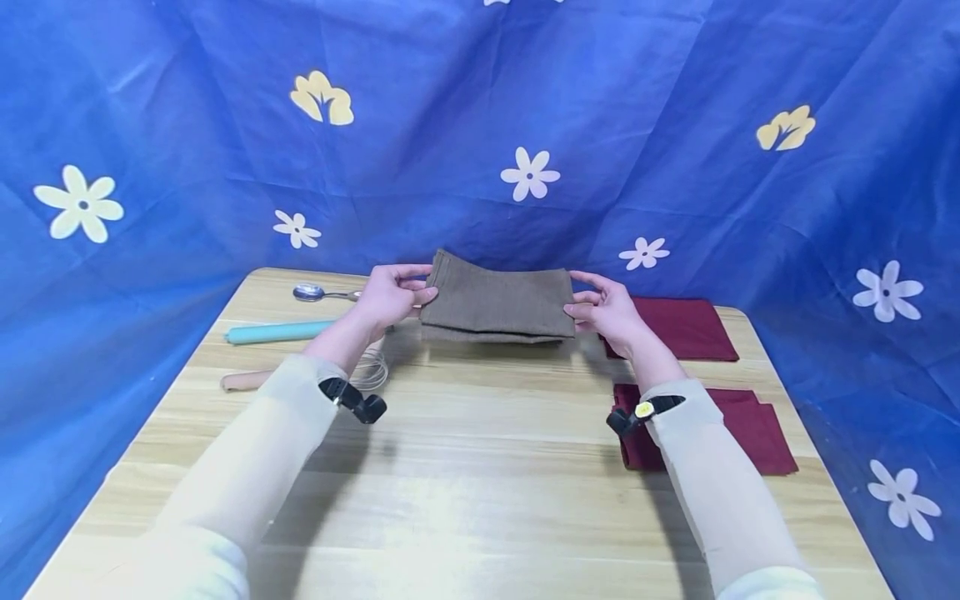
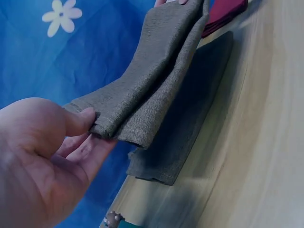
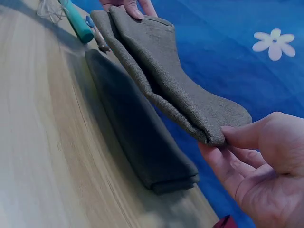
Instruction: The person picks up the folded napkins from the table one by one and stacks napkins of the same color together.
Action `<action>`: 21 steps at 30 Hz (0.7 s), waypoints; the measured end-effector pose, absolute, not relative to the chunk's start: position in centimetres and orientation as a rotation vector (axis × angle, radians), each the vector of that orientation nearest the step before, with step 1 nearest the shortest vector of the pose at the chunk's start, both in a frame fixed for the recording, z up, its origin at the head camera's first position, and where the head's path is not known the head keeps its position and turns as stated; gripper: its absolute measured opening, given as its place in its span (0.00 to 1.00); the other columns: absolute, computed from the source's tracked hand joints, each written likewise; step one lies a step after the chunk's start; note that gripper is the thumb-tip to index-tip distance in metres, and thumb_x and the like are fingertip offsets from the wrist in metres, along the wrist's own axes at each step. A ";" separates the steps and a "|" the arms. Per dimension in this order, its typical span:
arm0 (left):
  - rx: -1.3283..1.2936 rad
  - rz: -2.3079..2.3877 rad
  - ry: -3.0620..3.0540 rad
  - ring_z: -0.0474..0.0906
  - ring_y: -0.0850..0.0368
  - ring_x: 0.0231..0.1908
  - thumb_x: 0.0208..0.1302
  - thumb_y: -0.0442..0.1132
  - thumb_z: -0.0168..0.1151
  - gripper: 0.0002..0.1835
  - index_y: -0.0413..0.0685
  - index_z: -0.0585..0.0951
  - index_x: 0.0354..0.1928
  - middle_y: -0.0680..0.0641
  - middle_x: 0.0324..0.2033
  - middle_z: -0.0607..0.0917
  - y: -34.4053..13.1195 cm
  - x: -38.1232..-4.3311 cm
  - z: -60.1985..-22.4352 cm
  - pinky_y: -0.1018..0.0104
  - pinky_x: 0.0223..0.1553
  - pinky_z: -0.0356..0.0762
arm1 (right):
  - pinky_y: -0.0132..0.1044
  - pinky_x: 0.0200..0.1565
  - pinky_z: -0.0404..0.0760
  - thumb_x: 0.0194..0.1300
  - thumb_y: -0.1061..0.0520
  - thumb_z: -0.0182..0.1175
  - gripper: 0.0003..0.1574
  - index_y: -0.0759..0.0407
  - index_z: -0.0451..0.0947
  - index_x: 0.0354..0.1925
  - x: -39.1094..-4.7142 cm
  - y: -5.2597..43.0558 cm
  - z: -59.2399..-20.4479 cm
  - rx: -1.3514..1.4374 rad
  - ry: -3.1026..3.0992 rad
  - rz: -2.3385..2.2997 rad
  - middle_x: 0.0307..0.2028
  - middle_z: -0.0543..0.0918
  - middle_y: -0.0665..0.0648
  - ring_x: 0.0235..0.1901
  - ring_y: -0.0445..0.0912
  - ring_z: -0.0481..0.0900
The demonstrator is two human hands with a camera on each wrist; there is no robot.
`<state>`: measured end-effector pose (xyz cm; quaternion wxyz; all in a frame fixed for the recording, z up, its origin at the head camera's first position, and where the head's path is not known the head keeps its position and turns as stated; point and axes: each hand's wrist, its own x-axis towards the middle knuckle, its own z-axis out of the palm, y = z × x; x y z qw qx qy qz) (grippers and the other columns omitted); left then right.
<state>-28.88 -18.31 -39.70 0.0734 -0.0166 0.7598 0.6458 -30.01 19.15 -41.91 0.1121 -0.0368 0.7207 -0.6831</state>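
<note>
Over the counter [image 1: 465,467], the left hand [image 1: 390,293] and right hand [image 1: 609,312] pinch both ends of a folded brown cloth [image 1: 495,300], above another folded dark cloth [image 3: 137,123], and if one end slips, the loose folds could flop open crookedly near the blue flowery curtain [image 1: 420,125].

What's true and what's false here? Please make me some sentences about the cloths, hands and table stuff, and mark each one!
1. Both the left hand and right hand hold the brown cloth. True.
2. The brown cloth lies flat on the table. False: it's held up, above another folded cloth.
3. The spoon is on the table's left side. True.
4. The dark red cloths lie left of the spoon. False: they're on the table's right side.
</note>
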 end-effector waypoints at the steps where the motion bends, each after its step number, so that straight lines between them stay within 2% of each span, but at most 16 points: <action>1: -0.064 1.941 2.281 0.82 0.56 0.45 0.71 0.27 0.68 0.29 0.38 0.76 0.72 0.35 0.53 0.81 -18.3 -29.1 -39.8 0.62 0.45 0.88 | 0.35 0.31 0.87 0.68 0.74 0.67 0.45 0.54 0.68 0.78 -30.3 19.0 -42.1 -0.098 2.115 -2.007 0.36 0.84 0.49 0.34 0.41 0.84; 9: -0.120 1.909 2.343 0.82 0.50 0.52 0.71 0.29 0.69 0.27 0.42 0.79 0.71 0.33 0.59 0.82 -17.9 -30.6 -40.2 0.67 0.44 0.86 | 0.34 0.28 0.85 0.68 0.74 0.67 0.45 0.54 0.68 0.78 -31.7 18.2 -43.6 -0.001 2.116 -2.023 0.34 0.83 0.49 0.32 0.40 0.83; 14: -0.156 1.894 2.345 0.83 0.53 0.49 0.71 0.29 0.69 0.27 0.43 0.79 0.71 0.34 0.58 0.82 -17.8 -31.2 -40.8 0.68 0.41 0.86 | 0.35 0.30 0.86 0.69 0.73 0.67 0.44 0.53 0.69 0.78 -32.1 18.0 -44.2 0.032 2.127 -2.001 0.36 0.81 0.49 0.33 0.40 0.83; 18: -0.171 1.917 2.368 0.83 0.56 0.45 0.71 0.28 0.69 0.27 0.42 0.80 0.70 0.35 0.55 0.83 -17.9 -31.9 -41.3 0.71 0.35 0.85 | 0.36 0.31 0.86 0.69 0.73 0.67 0.44 0.53 0.68 0.78 -32.7 17.8 -44.4 0.019 2.146 -2.000 0.37 0.82 0.50 0.35 0.40 0.83; 21: -0.185 1.921 2.398 0.83 0.56 0.45 0.70 0.28 0.70 0.26 0.42 0.81 0.69 0.36 0.53 0.84 -17.7 -32.3 -41.9 0.73 0.33 0.83 | 0.36 0.30 0.86 0.68 0.73 0.67 0.44 0.54 0.69 0.77 -33.0 17.7 -44.7 0.030 2.160 -2.019 0.35 0.82 0.49 0.33 0.40 0.83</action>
